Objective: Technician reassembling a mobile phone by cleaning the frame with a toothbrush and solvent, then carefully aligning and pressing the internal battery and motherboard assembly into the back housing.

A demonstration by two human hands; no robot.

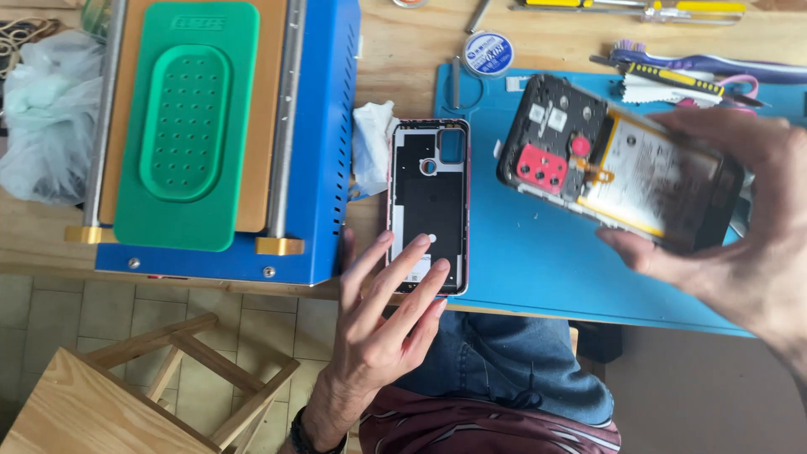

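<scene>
right hand (740, 244) grips opened phone (618, 164); left hand (382, 324) spread flat on back cover (427, 206).

Two hands show: the left hand (382, 324) near the middle, the right hand (740, 227) at the right. One opened phone body with a yellow-edged battery and red camera module (618, 164). One empty black phone back cover (429, 202). One blue mat (538, 252) on the wooden surface (403, 50). One blue machine with a green perforated pad (210, 126) at the left. One small round blue-and-white tin (488, 53) at the far side. One crumpled white tissue (371, 145). One wooden stool (126, 387) at the near left. Several tools lie at the far right, too crowded to count.
</scene>
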